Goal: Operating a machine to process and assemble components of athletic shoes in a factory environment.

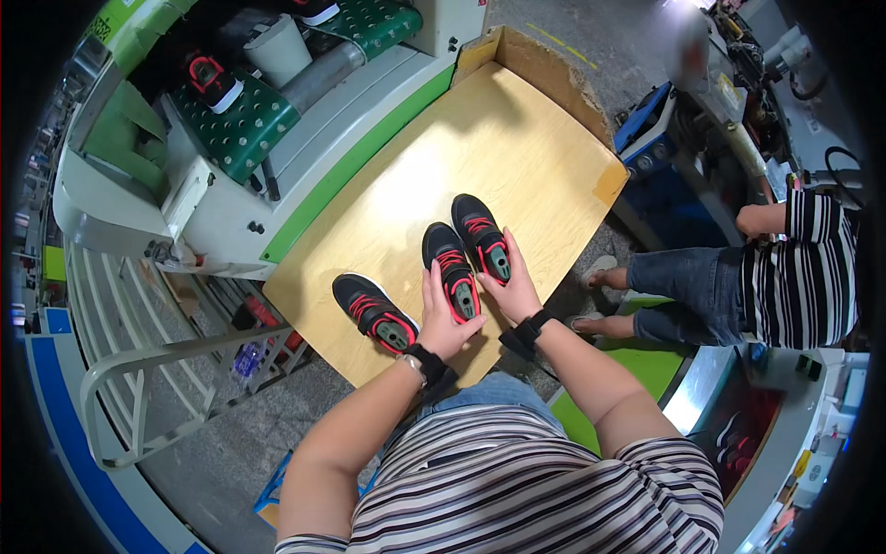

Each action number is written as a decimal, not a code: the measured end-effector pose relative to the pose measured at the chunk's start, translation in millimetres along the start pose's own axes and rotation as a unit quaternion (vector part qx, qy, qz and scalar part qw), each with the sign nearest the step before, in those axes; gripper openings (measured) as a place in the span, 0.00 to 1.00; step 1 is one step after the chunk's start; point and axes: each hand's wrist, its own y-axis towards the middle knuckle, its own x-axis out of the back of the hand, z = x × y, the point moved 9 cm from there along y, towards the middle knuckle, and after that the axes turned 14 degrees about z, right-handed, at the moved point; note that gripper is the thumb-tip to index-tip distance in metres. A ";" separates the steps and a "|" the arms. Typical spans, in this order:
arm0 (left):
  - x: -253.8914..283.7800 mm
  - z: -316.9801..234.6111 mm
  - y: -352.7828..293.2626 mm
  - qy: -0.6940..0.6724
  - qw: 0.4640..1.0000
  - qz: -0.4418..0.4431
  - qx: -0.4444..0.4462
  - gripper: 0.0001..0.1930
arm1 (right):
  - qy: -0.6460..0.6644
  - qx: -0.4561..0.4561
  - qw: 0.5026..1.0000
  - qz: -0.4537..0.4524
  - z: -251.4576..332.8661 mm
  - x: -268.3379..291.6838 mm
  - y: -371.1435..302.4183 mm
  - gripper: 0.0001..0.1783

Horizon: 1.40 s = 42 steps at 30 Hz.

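Note:
Three black sneakers with red laces and red collar trim are on a light wood-look tabletop (360, 242), toes pointing away from me. My left hand (443, 319) is closed around the heel end of the middle sneaker (441, 242), fingers along its left side and thumb behind the heel. My right hand (513, 288) grips the heel end of the right sneaker (471, 214), its thumb lying between the two shoes. These two sneakers sit close side by side. Apart from them, the left sneaker (362, 300) lies untouched beside my left hand. Greyish-green insoles show inside the shoes.
Beyond the table runs a machine with a green perforated conveyor (242, 129), carrying another sneaker (211, 83) and a whitish cup-shaped container (278, 51). Cardboard (554, 78) edges the table's far right. A metal rack (138, 369) stands left; a co-worker (784, 277) is at right.

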 end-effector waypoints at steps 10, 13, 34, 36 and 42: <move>55.1 -6.5 12.8 -0.362 0.924 -0.118 0.017 0.41 | 0.258 -0.059 0.964 -0.029 40.5 5.0 24.8 0.48; 118.5 -46.3 5.6 -0.476 0.868 -0.140 0.005 0.40 | 0.399 -0.064 0.913 -0.057 51.0 5.2 57.0 0.42; 306.7 -120.5 15.5 0.065 0.941 -0.316 -0.100 0.45 | -0.111 0.306 0.945 -0.038 259.5 -3.7 217.9 0.35; 263.9 -96.4 -25.2 0.158 0.958 -0.235 -0.049 0.37 | -0.153 0.237 0.942 0.180 188.6 -60.3 145.2 0.37; 110.0 92.4 -162.3 0.238 0.906 0.081 0.339 0.42 | -0.418 0.093 0.801 0.417 24.1 -86.1 -67.8 0.61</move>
